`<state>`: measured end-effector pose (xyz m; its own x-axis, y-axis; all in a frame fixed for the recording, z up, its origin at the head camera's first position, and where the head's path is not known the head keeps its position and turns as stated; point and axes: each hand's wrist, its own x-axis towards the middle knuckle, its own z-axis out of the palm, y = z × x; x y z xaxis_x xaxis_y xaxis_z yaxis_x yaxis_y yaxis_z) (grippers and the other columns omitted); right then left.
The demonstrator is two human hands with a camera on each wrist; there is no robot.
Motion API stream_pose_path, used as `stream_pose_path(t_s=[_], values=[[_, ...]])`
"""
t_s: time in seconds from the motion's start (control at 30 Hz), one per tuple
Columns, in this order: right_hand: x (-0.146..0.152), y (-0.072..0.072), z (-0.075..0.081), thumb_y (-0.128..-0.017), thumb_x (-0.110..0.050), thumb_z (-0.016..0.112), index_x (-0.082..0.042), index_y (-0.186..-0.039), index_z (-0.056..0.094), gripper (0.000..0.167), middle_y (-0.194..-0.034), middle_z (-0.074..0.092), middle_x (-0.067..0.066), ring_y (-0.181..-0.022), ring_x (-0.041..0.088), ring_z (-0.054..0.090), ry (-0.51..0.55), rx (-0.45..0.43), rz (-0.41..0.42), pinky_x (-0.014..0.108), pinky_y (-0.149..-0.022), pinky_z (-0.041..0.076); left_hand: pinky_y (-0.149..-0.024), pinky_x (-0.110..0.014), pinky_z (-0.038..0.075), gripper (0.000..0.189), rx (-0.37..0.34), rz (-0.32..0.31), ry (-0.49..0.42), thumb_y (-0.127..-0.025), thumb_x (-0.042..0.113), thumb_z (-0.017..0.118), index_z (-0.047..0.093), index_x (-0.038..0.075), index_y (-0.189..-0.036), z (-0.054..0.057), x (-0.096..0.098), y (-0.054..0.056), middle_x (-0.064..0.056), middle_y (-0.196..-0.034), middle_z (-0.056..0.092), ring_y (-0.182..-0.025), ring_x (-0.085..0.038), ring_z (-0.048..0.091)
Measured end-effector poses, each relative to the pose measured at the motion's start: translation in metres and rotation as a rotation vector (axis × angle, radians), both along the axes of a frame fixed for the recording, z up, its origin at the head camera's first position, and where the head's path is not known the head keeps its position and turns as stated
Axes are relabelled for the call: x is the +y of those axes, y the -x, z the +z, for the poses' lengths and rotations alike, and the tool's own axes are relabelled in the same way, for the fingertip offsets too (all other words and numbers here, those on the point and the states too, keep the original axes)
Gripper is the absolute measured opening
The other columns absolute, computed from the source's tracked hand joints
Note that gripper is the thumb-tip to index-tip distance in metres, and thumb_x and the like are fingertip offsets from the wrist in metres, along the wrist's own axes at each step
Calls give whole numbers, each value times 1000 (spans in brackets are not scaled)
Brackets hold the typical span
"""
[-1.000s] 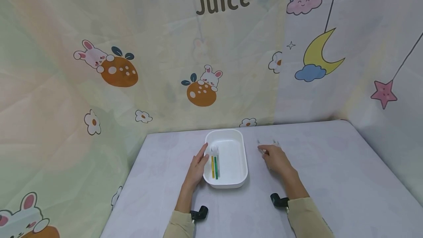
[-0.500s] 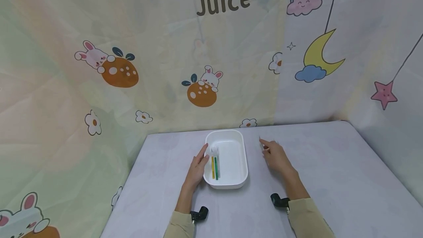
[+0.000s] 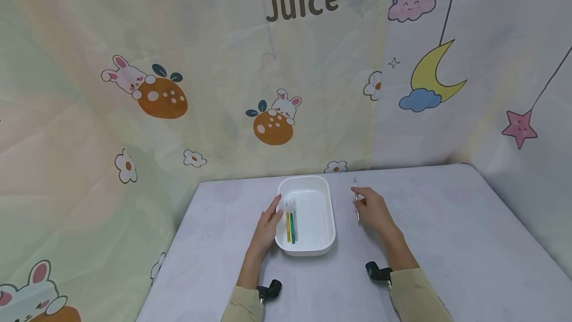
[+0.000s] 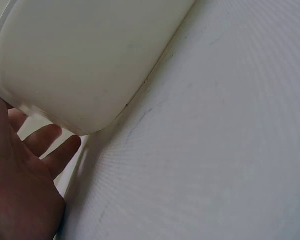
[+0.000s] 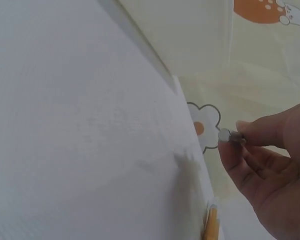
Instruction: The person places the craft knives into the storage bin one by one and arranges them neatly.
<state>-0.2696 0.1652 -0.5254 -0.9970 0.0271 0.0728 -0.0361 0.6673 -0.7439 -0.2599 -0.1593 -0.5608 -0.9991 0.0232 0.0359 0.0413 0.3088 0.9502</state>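
White tray [image 3: 316, 220]: left hand [image 3: 264, 227] against left side, fingers extended, likely steadying. Silver rod [image 3: 356, 197], right of tray: pinched by right hand [image 3: 375, 214], grip nearly closed, presumably for control.

Sticks [image 3: 292, 227] in tray [image 3: 315, 222] on table [image 3: 223, 237]

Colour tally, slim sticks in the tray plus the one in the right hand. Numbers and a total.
Yellow stick: 1
Green stick: 1
Silver-grey: 2 (grey stick in the tray, silver stick in the right hand)
Total: 4
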Motion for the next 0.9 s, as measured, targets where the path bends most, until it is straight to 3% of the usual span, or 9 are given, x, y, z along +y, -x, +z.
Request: stream_pose_path(t_s=[0.33, 0.7, 0.9], values=[[-3, -1, 4, -99, -9, 68, -9, -151, 53, 54, -123, 66, 18, -98, 27, 67, 128, 22, 0, 34, -78, 59, -131, -53, -12, 48, 5, -7, 4, -110, 31, 48, 45, 36, -158, 1, 0, -1, 10, -167, 36, -160, -16, 24], [-14, -6, 15, -98, -6, 71, -12, -149, 56, 55, -126, 65, 17, -102, 27, 67, 217, 91, 52, 26, -73, 58, -132, -50, -12, 48, -15, -2, 3, -110, 33, 48, 43, 39, -158, 0, 1, 0, 14, -167, 36, -160, -11, 24], [-21, -8, 20, -96, -8, 73, -14, -148, 58, 55, -126, 67, 16, -101, 27, 70, 240, 118, 61, 23, -72, 56, -131, -54, -12, 48, 5, -9, -7, -110, 30, 47, 44, 33, -158, 3, 1, -1, 8, -168, 36, -160, -17, 24]])
